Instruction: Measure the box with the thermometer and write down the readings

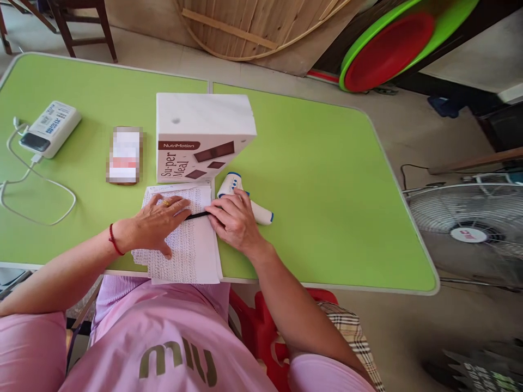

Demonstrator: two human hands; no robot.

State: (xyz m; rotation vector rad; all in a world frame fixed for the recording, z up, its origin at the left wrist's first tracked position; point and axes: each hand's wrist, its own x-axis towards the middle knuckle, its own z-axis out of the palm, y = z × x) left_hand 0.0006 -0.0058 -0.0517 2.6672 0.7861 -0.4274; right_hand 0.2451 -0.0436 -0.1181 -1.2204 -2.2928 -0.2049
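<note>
Sheets of paper covered in handwriting (180, 261) lie at the table's near edge, slightly overlapping it. My left hand (149, 226) rests flat on them with its fingers spread. A black pen (198, 215) lies across the upper sheet, one end close by my left fingertips. My right hand (235, 220) has its fingers closed on the pen's other end. Partly behind that hand is a white and blue handheld thermometer (261, 213). A white and brown NutriMotion box (206, 114) stands just beyond the papers.
On the green table (318, 190), a phone with a blurred screen (125, 155) lies left of the box. Farther left are a white power bank (51, 128) and its looped cable (53, 182). A floor fan (469, 231) stands beyond the right edge; a red stool (265, 321) is below.
</note>
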